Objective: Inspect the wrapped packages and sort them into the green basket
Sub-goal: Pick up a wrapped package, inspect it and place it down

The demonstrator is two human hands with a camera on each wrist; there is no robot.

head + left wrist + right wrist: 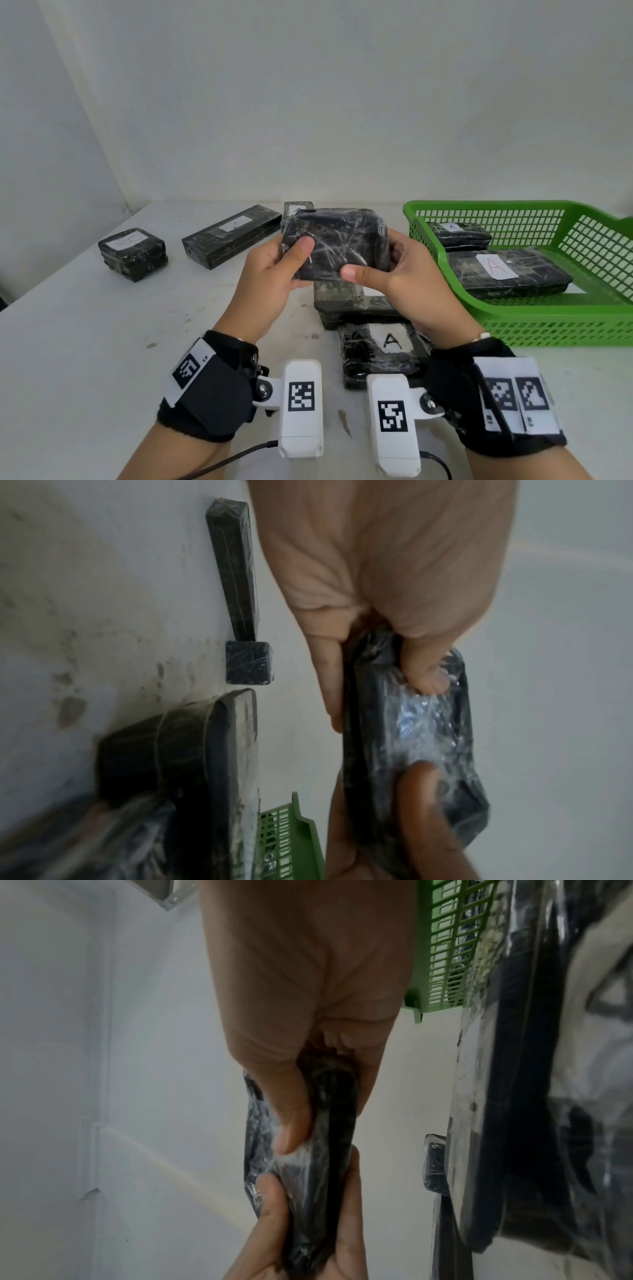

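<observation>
Both hands hold one black plastic-wrapped package (337,245) in the air above the table's middle, its plain side toward me. My left hand (274,270) grips its left edge, thumb on the front. My right hand (394,274) grips the right edge the same way. In the left wrist view the package (411,737) sits between thumb and fingers; the right wrist view shows the same package (308,1150) pinched. The green basket (534,325) stands at the right with two wrapped packages inside, the nearer one (507,274) labelled A, the farther one (457,234) too.
On the white table (85,342) lie more wrapped packages: a square one (133,253) at far left, a long one (233,234), a small one (298,207) behind the held package, one (342,305) beneath the hands, and one labelled A (380,353) near my wrists.
</observation>
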